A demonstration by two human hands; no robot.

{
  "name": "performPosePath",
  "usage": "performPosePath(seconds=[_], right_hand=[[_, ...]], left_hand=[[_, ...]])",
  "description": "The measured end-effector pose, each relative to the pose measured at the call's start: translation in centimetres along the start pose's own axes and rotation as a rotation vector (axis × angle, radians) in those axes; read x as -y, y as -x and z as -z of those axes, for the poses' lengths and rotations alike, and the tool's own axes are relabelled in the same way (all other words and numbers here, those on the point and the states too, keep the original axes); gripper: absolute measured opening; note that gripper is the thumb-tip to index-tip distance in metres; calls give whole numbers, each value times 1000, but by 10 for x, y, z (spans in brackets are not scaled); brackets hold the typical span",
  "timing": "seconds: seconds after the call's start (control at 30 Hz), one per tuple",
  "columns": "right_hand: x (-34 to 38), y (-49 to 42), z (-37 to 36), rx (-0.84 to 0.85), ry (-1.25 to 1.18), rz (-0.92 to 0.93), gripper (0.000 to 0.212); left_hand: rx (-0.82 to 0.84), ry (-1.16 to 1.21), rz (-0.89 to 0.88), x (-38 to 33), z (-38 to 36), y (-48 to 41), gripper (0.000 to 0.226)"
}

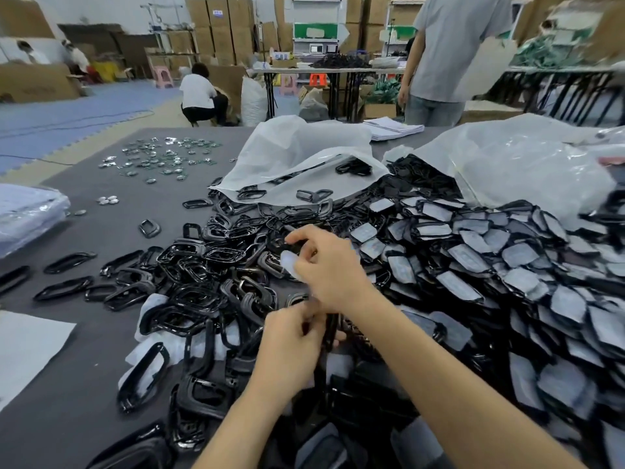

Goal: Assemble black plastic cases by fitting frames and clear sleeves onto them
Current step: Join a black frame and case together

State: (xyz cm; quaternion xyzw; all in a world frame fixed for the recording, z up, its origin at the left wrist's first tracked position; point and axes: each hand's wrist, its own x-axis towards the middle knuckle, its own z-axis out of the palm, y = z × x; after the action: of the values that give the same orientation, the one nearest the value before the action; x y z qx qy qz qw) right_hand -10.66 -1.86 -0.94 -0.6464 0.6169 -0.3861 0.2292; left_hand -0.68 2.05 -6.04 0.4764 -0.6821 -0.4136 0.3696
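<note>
We work at a dark grey table [84, 384] that carries everything. Two white plastic bags [297, 147] lie open towards its far edge, spilling parts. Along the right edge spreads the heap of black cases [507, 265], most of them with a grey face up. In the middle lies the heap of black frames [203, 265], loosely interlocked and thinning out towards the left edge.

Both hands meet over the seam between the two heaps, nearer the front edge. Our left hand [291, 350] is curled around a black case [330, 328], held edge-on, so we cannot tell whether a frame already sits on it. Our right hand [328, 269], just beyond it, pinches a pale, see-through piece that we take for a clear sleeve [287, 262], while its fingertips reach into the frames. Whether they already grip a frame we cannot tell.

We judge that we are picking the next frame. The frames hook into each other, so lifting one could drag its neighbours up and scatter them. With the right hand doing two jobs, the thin sleeve could slip out or crease. A frame pressed on askew could jam on the case instead of seating. Small shiny pieces [159, 157] lie scattered near the far left corner, well apart from the hands.
</note>
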Motion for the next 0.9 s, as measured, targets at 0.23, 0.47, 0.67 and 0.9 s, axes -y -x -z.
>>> performPosePath(seconds=[0.23,0.47,0.67,0.9], right_hand=[[-61,86,35,-189,-571,-233,37],[-57,92,38,-167,-538,-164,22],[-57,94,37,-187,-626,-174,18],[-55,97,34,-155,-623,-164,17]], left_hand=[[-64,223,5,0,-6,0,37],[1,189,-57,-6,-11,9,28],[-19,148,-139,-7,-14,9,31],[8,198,-140,-4,-8,9,24]])
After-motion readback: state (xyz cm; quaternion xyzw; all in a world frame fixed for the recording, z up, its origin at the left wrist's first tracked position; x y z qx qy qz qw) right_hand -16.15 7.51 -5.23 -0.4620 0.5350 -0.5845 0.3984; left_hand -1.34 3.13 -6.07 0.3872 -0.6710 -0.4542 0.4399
